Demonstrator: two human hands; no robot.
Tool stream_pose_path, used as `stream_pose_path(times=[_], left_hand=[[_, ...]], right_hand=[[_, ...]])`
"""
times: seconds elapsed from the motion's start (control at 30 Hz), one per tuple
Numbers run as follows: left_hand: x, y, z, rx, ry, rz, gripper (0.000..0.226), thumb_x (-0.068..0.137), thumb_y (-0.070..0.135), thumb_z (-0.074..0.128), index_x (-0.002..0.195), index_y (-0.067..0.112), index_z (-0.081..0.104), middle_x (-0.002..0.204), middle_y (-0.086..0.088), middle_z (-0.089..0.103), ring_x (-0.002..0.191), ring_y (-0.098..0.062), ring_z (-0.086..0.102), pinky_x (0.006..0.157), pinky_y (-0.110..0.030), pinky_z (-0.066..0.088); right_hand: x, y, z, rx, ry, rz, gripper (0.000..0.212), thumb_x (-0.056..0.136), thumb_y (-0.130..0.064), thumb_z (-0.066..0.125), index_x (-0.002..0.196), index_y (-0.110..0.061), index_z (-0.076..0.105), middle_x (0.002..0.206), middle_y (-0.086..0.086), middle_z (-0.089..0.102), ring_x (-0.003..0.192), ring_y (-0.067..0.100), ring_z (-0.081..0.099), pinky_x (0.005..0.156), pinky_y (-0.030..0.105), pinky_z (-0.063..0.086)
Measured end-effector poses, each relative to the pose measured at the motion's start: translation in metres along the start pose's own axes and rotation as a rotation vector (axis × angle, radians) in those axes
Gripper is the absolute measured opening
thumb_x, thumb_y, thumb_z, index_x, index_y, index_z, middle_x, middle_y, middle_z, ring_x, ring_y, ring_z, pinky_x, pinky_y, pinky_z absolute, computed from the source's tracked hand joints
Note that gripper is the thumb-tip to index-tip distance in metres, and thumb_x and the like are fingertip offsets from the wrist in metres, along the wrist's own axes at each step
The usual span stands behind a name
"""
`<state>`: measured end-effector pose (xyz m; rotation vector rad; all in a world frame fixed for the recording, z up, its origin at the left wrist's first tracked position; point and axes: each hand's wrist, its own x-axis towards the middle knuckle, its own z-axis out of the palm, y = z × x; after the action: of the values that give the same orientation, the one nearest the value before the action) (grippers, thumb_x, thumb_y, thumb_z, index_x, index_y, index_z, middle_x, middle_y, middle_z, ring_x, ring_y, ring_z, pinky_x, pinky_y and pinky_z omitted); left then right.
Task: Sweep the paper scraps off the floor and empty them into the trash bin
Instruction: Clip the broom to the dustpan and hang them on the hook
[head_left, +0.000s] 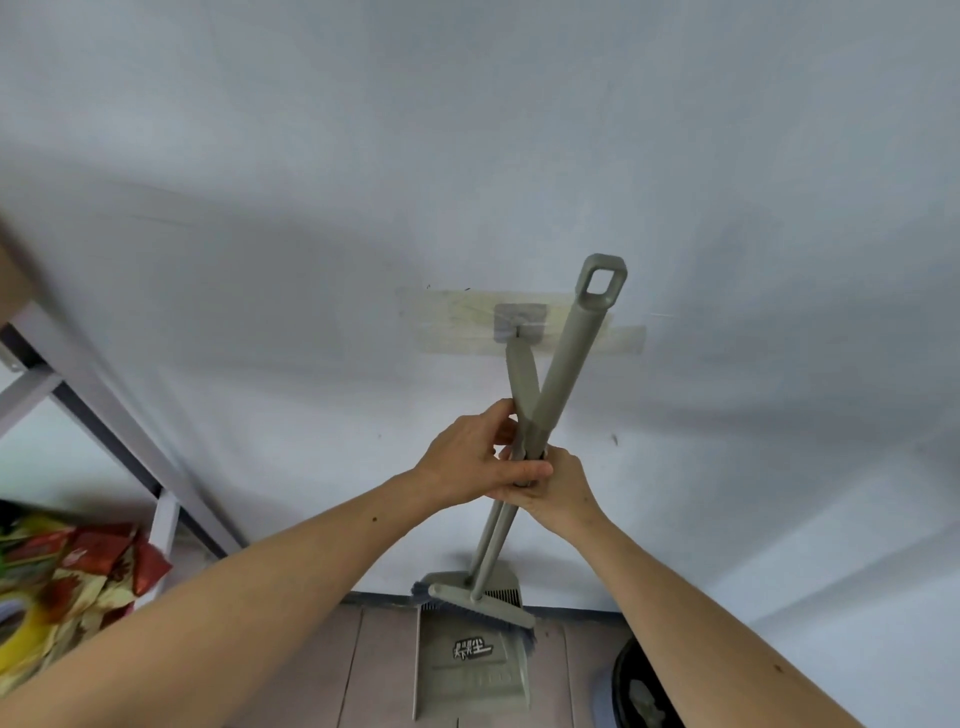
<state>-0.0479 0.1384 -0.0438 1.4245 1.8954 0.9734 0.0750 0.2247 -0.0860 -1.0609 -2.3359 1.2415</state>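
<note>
Hands: two, both bare, raised in front of the wall (311, 156) at mid-frame.
Left hand (475, 457): closed around the point where the two handles cross; thumb lies across the front, fingers curl behind.
Right hand (553, 491): closed on the same crossing from the right side and slightly lower, touching the left hand.
Handles: two, grey-green, crossed in an X at the hands.
Broom handle (563, 364): the thicker one; leans up and to the right above the hands and ends in a loop with a rectangular hole.
Dustpan handle (522, 379): the thinner one; rises to a wall hook (519, 323).
Wall hook: one grey square pad, fixed over strips of yellowed tape (519, 332).
Broom head (483, 605): one, below the hands, angled, with grey bristles; sits across the top of the dustpan.
Dustpan (470, 670): one, directly below the hands, upright against the wall, printed label on its face; lower edge at the floor (374, 670).
Trash bin (641, 691): one, dark rim, at lower right, just beside the dustpan and under the right forearm; partly cut off by the frame.
Paper scraps: cannot tell from this view.
Metal frame (98, 395): one, white, at left.
Packets (67, 571): a heap of red and yellow wrappers at lower left; count unclear, blurred.
</note>
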Motion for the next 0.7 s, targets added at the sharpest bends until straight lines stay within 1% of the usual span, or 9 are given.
stream_pose_path(times=[0.1,0.2,0.33,0.4,0.5,0.57,0.63,0.7], left_hand=[[-0.001,-0.007,-0.004,0.008,-0.025,-0.004,0.075,0.062,0.067,0.07,0.124,0.032,0.048,0.11,0.017,0.068,0.111,-0.003,0.062,0.095,-0.04,0.05],[0.0,-0.011,-0.01,0.011,-0.056,-0.002,0.077,0.063,0.068,0.071,0.125,0.031,0.048,0.114,0.013,0.068,0.113,-0.005,0.061,0.098,-0.041,0.049],[0.002,-0.015,-0.014,0.018,-0.093,0.007,0.08,0.063,0.069,0.071,0.128,0.03,0.047,0.119,0.013,0.066,0.116,-0.005,0.059,0.1,-0.041,0.048],[0.001,-0.016,-0.013,0.015,-0.091,0.005,0.081,0.063,0.069,0.071,0.13,0.03,0.046,0.12,0.013,0.065,0.118,-0.005,0.058,0.101,-0.041,0.047],[-0.002,-0.017,-0.014,0.02,-0.079,-0.006,0.079,0.066,0.062,0.075,0.132,0.031,0.043,0.123,0.014,0.063,0.122,-0.003,0.054,0.104,-0.04,0.045],[-0.008,-0.019,-0.017,0.014,-0.064,-0.004,0.084,0.069,0.053,0.08,0.138,0.029,0.039,0.131,0.013,0.058,0.125,-0.004,0.051,0.104,-0.034,0.043],[-0.023,-0.025,-0.022,-0.02,-0.012,-0.038,0.088,0.07,0.046,0.082,0.142,0.027,0.035,0.135,0.012,0.053,0.123,-0.004,0.051,0.1,-0.025,0.042],[-0.05,-0.038,-0.031,-0.087,0.028,-0.097,0.082,0.071,0.046,0.08,0.139,0.03,0.037,0.131,0.015,0.055,0.118,0.002,0.054,0.099,-0.024,0.044]], right_hand=[[0.003,-0.001,0.006,-0.018,0.018,0.003,0.037,0.071,-0.034,0.086,0.097,-0.013,0.071,0.084,-0.007,0.071,0.08,0.013,0.069,0.069,0.015,0.053],[0.004,-0.003,0.011,-0.035,0.04,-0.007,0.041,0.069,-0.039,0.086,0.097,-0.015,0.069,0.083,-0.009,0.07,0.081,0.014,0.069,0.072,0.018,0.055],[0.002,-0.004,0.013,-0.037,0.059,-0.002,0.042,0.067,-0.043,0.087,0.095,-0.02,0.066,0.078,-0.013,0.067,0.075,0.007,0.065,0.067,0.014,0.051],[0.001,-0.005,0.013,-0.043,0.049,0.001,0.045,0.065,-0.044,0.088,0.096,-0.021,0.065,0.081,-0.012,0.068,0.078,0.008,0.067,0.07,0.018,0.054],[-0.002,0.0,0.013,-0.036,-0.017,0.009,0.054,0.062,-0.043,0.09,0.103,-0.02,0.063,0.091,-0.008,0.071,0.089,0.013,0.07,0.081,0.027,0.057],[-0.007,0.007,0.011,-0.021,-0.053,0.021,0.064,0.06,-0.043,0.091,0.115,-0.024,0.062,0.108,-0.01,0.07,0.103,0.01,0.066,0.092,0.029,0.054],[-0.021,0.019,0.007,-0.037,-0.05,0.049,0.075,0.061,-0.038,0.09,0.128,-0.028,0.056,0.125,-0.016,0.061,0.117,0.004,0.057,0.102,0.029,0.047],[-0.044,0.042,-0.002,-0.033,-0.059,0.102,0.077,0.066,-0.029,0.089,0.133,-0.032,0.052,0.127,-0.019,0.056,0.12,0.001,0.054,0.102,0.024,0.045]])
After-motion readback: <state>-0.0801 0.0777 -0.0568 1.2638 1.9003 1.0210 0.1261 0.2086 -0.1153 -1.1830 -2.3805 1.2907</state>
